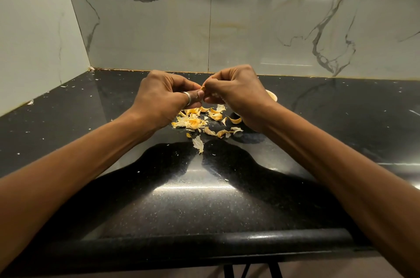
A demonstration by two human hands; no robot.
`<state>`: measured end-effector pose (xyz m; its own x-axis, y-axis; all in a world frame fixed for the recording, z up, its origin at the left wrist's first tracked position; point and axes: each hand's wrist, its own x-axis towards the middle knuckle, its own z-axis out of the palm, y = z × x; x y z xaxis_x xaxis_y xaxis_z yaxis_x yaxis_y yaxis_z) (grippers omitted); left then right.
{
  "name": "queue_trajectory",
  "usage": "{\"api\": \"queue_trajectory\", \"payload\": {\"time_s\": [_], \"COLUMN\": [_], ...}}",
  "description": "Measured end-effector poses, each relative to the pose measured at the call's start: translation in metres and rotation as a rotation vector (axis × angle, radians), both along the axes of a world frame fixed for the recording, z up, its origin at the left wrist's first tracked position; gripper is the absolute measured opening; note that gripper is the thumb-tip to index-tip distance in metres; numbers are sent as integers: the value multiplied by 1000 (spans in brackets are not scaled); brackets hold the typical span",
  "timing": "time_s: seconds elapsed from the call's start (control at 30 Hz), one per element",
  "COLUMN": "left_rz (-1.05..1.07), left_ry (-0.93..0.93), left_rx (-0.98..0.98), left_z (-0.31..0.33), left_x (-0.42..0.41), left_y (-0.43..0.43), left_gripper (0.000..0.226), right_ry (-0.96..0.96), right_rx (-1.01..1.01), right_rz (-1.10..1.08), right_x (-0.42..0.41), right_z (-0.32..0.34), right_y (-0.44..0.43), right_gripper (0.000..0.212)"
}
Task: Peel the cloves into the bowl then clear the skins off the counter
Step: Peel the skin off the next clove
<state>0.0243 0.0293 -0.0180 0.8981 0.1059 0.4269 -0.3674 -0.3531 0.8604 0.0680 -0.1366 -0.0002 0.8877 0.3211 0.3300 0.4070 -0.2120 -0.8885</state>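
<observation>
Clove (pixel 203 89): pinched at centre of frame, raised above the worktop (pixel 204 198), between left hand (pixel 163 93) and right hand (pixel 236 92). Only a small amber tip visible; rest hidden by knuckles. Fingers (pixel 198 96) of left hand curled in, thumb and forefinger nipping the clove. Fingers (pixel 212 86) of right hand likewise curled tight, pinching at the same tip, seemingly on a flap of skin. Plain metal ring (pixel 188 98) on a left finger.

Step in hand, by judgement: peeling, not yet clearing. Skins (pixel 193 121) lying in a loose heap just below the hands, one stray flake (pixel 198 144) nearer the lower edge. Bowl (pixel 273 95) right of centre, mostly hidden behind right wrist; only a pale rim showing, contents not visible.

Next move, likely: strip the skin with a pull away from the holding hand, then drop the bare clove rightward into the bowl. Calls for a firm hold on a small, probably slippery body.

Materials: skins papery, thin, curled, yellow-white, light enough to scatter. Worktop black, polished, speckled, rounded at the front edge, glossy with reflections. Walls (pixel 159 34) behind pale, grey-veined, marble-like.
</observation>
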Motion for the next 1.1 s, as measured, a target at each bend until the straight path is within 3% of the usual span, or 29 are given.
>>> {"api": "queue_trajectory", "payload": {"time_s": [0.2, 0.5, 0.83, 1.1], "left_rz": [-5, -73, -52, -106], "left_ry": [-18, 115, 231, 350], "left_rx": [-12, -232, -301, -438], "left_z": [1, 6, 7, 10], "left_x": [-2, -3, -1, -3], "left_y": [-1, -2, 0, -3], "left_gripper": [12, 12, 7, 17], "right_ry": [68, 292, 204, 83], "right_rx": [88, 250, 169, 25], "right_rz": [22, 115, 166, 115], "right_x": [-1, 7, 3, 1], "right_z": [0, 1, 3, 2], "right_y": [1, 0, -2, -1], "right_gripper": [11, 16, 4, 12]}}
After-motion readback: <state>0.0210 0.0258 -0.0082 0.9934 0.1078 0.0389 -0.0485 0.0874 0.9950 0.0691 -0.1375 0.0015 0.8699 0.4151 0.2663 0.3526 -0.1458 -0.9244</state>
